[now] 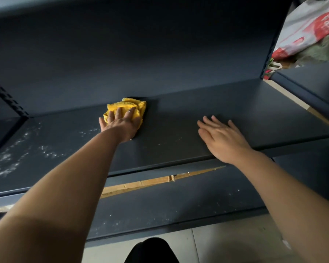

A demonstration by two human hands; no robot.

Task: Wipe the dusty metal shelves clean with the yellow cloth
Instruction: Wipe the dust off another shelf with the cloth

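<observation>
A dark blue metal shelf (pixel 169 133) runs across the view. White dust (pixel 6 160) speckles its left part; the right part looks plain dark. The bunched yellow cloth (pixel 139 108) lies near the shelf's back wall, left of centre. My left hand (pixel 122 124) presses flat on the cloth with fingers spread and straight. My right hand (pixel 222 137) rests palm down on the bare shelf to the right, fingers straight, holding nothing.
A lower shelf (pixel 179 204) below carries scattered white specks. A perforated upright (pixel 6 97) stands at the left. At upper right, a white and red plastic bag (pixel 310 29) sits on a neighbouring shelf. Pale floor tiles (pixel 226 243) show at the bottom.
</observation>
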